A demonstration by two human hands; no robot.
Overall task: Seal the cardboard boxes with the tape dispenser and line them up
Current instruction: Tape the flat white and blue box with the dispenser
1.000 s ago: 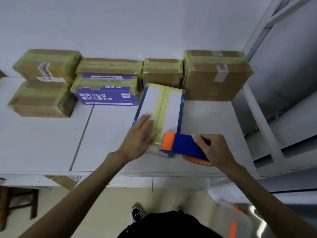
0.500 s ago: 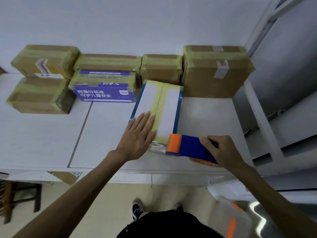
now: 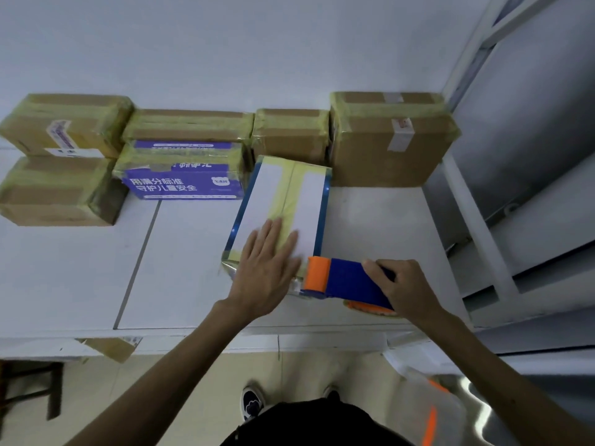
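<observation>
A white box with blue edges lies in the middle of the white table, a yellowish tape strip running down its top seam. My left hand presses flat on the box's near end, fingers straight. My right hand grips the blue tape dispenser, whose orange roller sits at the box's near right corner. Behind stand several taped boxes in a row: a brown box, a flat brown box, a small brown box and a large brown box.
A blue printed box and another brown box sit in front of the back row at the left. A wall runs behind the table. A metal shelf frame borders the right side. The table's front edge is near my body.
The dispenser in my right hand has shifted slightly toward me and to the right along the box's near end. My left hand has spread flatter on the box top.
</observation>
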